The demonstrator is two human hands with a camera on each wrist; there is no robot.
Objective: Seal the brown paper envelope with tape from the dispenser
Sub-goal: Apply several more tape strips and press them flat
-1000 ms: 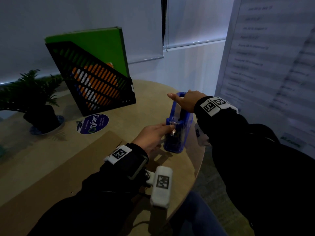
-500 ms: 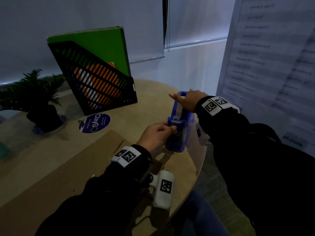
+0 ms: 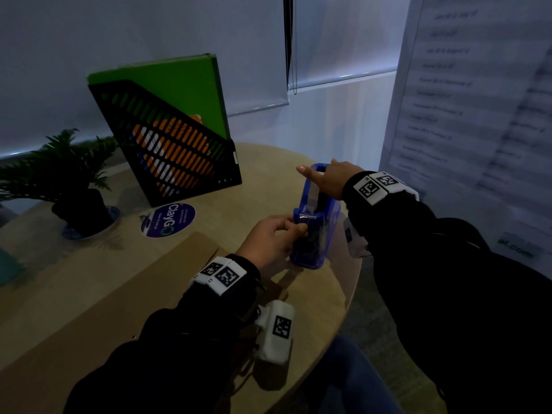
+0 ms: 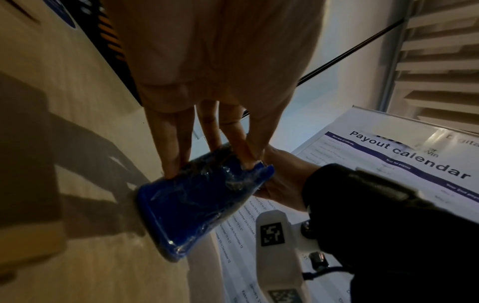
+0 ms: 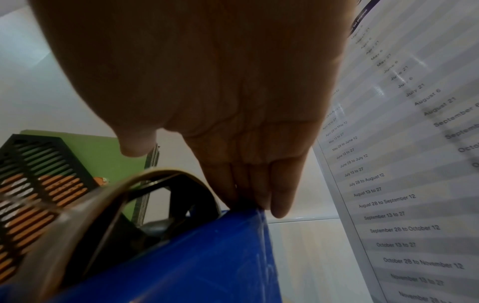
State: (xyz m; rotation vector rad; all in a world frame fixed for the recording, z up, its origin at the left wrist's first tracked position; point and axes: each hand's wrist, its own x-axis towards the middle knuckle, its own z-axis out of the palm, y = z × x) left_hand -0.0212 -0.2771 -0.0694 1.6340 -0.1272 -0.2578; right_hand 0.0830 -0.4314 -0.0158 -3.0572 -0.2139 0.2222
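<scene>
A dim room with pale walls and lowered roller blinds point(image 3: 143, 49) frames a round, light-wood bench point(image 3: 263, 180), beside which stands a banner point(image 3: 478, 115) headed "Payout calendar" with rows of dates. At the back of the bench a black slotted file holder point(image 3: 167, 153) stands upright, holding a green folder point(image 3: 179, 85) and orange and white papers seen through its slots; to its left a small potted plant point(image 3: 68, 174) sits on a saucer, and a round purple sticker point(image 3: 168, 219) lies flat just in front of the holder. The brown paper envelope point(image 3: 98, 294) lies flat on the near left of the bench, partly under the person's left forearm, just beside the blue tape dispenser point(image 3: 310, 231), which stands near the bench's right edge with a roll of tape point(image 5: 85, 201) in its cradle. The left hand point(image 3: 271, 237) is at the dispenser's near end by the cutter, its fingers point(image 4: 176, 151) curled down against the blue body with the thumb on the other side, clamped on it; whether a tape end is pinched cannot be told. The right hand point(image 3: 331, 177) rests on the dispenser's far top edge, its fingers point(image 5: 259, 184) held together and straight, pressing on the blue wall, index finger pointing out to the left. Both wrists carry white marker-tagged camera mounts over black sleeves.
</scene>
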